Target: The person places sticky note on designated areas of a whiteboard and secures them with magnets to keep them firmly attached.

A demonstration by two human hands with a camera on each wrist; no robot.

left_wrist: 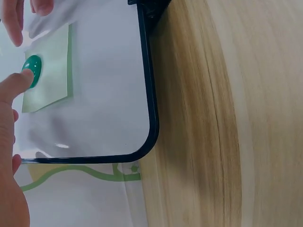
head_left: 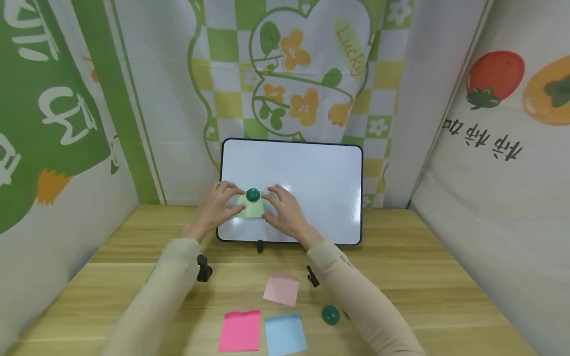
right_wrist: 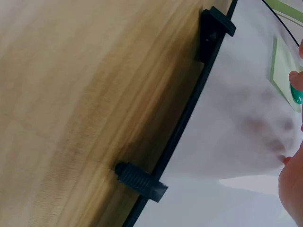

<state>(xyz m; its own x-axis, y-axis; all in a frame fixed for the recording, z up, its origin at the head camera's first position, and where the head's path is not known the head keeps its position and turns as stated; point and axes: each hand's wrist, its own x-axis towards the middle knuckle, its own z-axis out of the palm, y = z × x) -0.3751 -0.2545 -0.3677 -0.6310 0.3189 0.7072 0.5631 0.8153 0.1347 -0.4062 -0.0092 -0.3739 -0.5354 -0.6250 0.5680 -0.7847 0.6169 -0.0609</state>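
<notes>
A round green magnet (head_left: 253,195) sits over the upper part of a pale green sticky note (head_left: 251,209) on the whiteboard (head_left: 311,198). My left hand (head_left: 216,206) reaches in from the left; its index fingertip rests on the magnet (left_wrist: 33,71) in the left wrist view. From the right comes my right hand (head_left: 287,211), index fingertip right at the magnet's edge and thumb near the note's right side. Neither hand curls its fingers round the magnet. In the right wrist view a fingertip partly covers the magnet (right_wrist: 296,93).
On the wooden table (head_left: 392,282) lie a pale pink note (head_left: 282,289), a bright pink note (head_left: 239,331), a blue note (head_left: 286,334) and a second green magnet (head_left: 330,315) beside my right sleeve. A black clip (head_left: 260,246) holds the board's lower edge. A patterned curtain hangs behind.
</notes>
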